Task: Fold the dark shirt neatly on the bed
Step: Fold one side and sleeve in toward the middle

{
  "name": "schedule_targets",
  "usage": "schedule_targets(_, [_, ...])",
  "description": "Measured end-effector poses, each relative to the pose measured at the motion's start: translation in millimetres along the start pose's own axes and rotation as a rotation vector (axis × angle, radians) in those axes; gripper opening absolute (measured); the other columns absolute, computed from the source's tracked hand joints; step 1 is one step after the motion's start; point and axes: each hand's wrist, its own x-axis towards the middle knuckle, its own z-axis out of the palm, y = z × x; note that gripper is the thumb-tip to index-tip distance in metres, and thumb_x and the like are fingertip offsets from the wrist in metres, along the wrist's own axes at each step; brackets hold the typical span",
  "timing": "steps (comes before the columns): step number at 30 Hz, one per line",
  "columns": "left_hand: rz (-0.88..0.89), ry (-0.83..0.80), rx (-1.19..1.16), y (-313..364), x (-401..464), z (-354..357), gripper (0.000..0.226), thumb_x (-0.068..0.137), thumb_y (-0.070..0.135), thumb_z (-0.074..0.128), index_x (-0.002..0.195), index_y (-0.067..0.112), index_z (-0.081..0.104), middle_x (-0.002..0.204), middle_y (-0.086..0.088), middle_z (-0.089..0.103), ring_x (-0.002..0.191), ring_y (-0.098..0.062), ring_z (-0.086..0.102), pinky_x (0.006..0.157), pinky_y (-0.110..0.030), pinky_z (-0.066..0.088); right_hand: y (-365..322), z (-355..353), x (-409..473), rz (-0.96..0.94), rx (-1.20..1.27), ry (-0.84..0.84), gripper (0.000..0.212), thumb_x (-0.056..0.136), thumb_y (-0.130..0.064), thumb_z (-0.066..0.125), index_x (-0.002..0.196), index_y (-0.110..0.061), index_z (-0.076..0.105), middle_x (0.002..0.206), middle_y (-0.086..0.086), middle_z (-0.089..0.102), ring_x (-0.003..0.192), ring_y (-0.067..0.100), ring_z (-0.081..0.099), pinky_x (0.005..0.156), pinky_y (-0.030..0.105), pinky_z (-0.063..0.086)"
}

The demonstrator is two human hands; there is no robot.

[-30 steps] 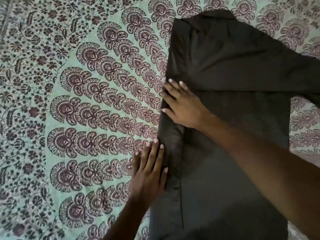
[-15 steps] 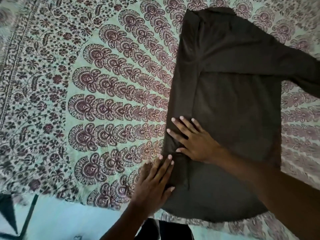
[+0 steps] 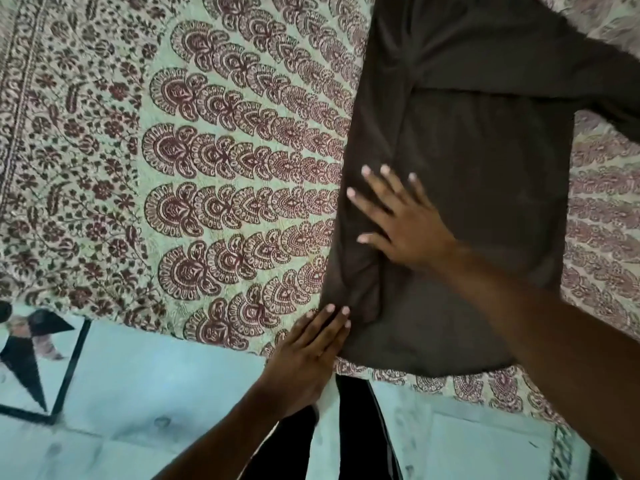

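I see the dark shirt (image 3: 485,188) lying flat on the bed (image 3: 214,161), close to the near edge, with its left side already turned inward so that a long folded border runs down that side. One sleeve goes out to the right at the top and is not yet folded.

My right hand (image 3: 407,223) lies flat on the shirt with the fingers spread wide, holding nothing, only pressing on the cloth near the folded border. My left hand (image 3: 306,355) is also flat, fingers together, at the lower left corner of the shirt; its fingertips (image 3: 330,310) touch the border while the palm rests on the bedcover at the edge of the bed. It grips nothing.

The danger I judge here is the small bunch of wrinkles between the two hands. If I push the right hand downward too fast, the cloth may gather more there and the fold gets a crooked line. The hem is also very near the edge of the bed, so a strong stroke toward me can drag the bottom of the shirt over the edge. And the patterned cover itself may slide with the shirt, because it looks thin and loose.
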Motion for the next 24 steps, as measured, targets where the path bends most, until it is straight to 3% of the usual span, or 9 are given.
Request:
schedule_targets(2, [0.017,0.030,-0.033,1,-3,6,0.063,0.094,0.018,0.049,0.157,0.010,0.043,0.171,-0.007,0.026,0.158,-0.025,0.026,0.126,-0.044,0.028,3,2,22,0.051,0.011,-0.034,0.080,0.099,-0.076,0.029,0.166,-0.035,0.015,0.176,0.002,0.004,0.162,0.031,0.004,0.126,0.064,0.011])
schedule_targets(5, [-0.104,0.003,-0.101,3,-2,17,0.048,0.103,0.013,0.041,0.149,0.004,0.050,0.171,-0.012,0.026,0.157,-0.030,0.027,0.123,-0.049,0.033,-9,23,23,-0.027,-0.038,-0.048,0.082,0.099,-0.077,0.031,0.166,-0.033,0.018,0.176,0.002,0.008,0.162,0.032,0.005,0.125,0.065,0.011])
schedule_targets(8, [-0.238,0.089,-0.140,2,6,13,0.043,0.101,0.021,0.059,0.140,0.003,0.060,0.164,-0.013,0.041,0.143,-0.032,0.048,0.113,-0.046,0.045,-35,36,-7,-0.113,-0.038,-0.059,0.079,0.100,-0.076,0.028,0.166,-0.033,0.018,0.176,0.003,0.007,0.162,0.033,0.003,0.124,0.066,0.011])
schedule_targets(12, [-0.085,0.217,-0.126,-4,0,6,0.041,0.086,0.011,0.071,0.126,0.003,0.070,0.147,-0.013,0.060,0.126,-0.036,0.062,0.105,-0.046,0.052,-57,41,-59,-0.301,-0.013,-0.082,0.073,0.102,-0.074,0.030,0.165,-0.041,0.016,0.176,0.001,0.006,0.161,0.038,0.002,0.120,0.073,0.009])
schedule_targets(15, [0.009,0.264,-0.089,-7,-7,-3,0.023,0.085,0.008,0.073,0.108,0.006,0.076,0.124,-0.012,0.072,0.109,-0.032,0.068,0.093,-0.043,0.055,-64,46,-85,-0.474,0.000,-0.115,0.066,0.104,-0.071,0.031,0.163,-0.047,0.016,0.176,0.000,0.008,0.160,0.041,0.004,0.116,0.077,0.012])
schedule_targets(17, [-0.039,0.309,-0.165,-4,-5,-17,0.003,0.088,0.006,0.068,0.089,0.008,0.070,0.101,-0.010,0.070,0.089,-0.030,0.064,0.076,-0.044,0.054,-64,45,-91,-0.589,0.000,-0.122,0.063,0.105,-0.069,0.032,0.163,-0.048,0.019,0.175,-0.002,0.010,0.161,0.038,0.007,0.117,0.076,0.012])
schedule_targets(18, [-0.103,0.344,-0.230,-2,0,-24,0.008,0.091,0.007,0.063,0.085,0.008,0.066,0.094,-0.010,0.066,0.082,-0.030,0.059,0.070,-0.044,0.052,-62,43,-89,-0.615,-0.006,-0.099,0.062,0.106,-0.068,0.032,0.163,-0.047,0.021,0.175,-0.001,0.011,0.161,0.036,0.009,0.118,0.075,0.011])
schedule_targets(21, [-0.291,0.431,-0.332,-9,19,-42,0.015,0.097,0.010,0.054,0.089,0.003,0.065,0.094,-0.011,0.061,0.082,-0.028,0.055,0.069,-0.043,0.047,-54,33,-71,-0.369,0.016,-0.027,0.065,0.106,-0.065,0.034,0.164,-0.038,0.025,0.175,0.002,0.012,0.161,0.033,0.009,0.122,0.071,0.010])
schedule_targets(24, [-0.401,0.378,-0.256,-29,42,-50,0.022,0.099,0.015,0.052,0.112,0.004,0.066,0.117,-0.011,0.063,0.100,-0.028,0.058,0.084,-0.043,0.047,-52,31,-65,-0.132,0.021,-0.088,0.070,0.104,-0.069,0.031,0.165,-0.039,0.018,0.176,0.001,0.005,0.162,0.035,0.000,0.121,0.070,0.013])
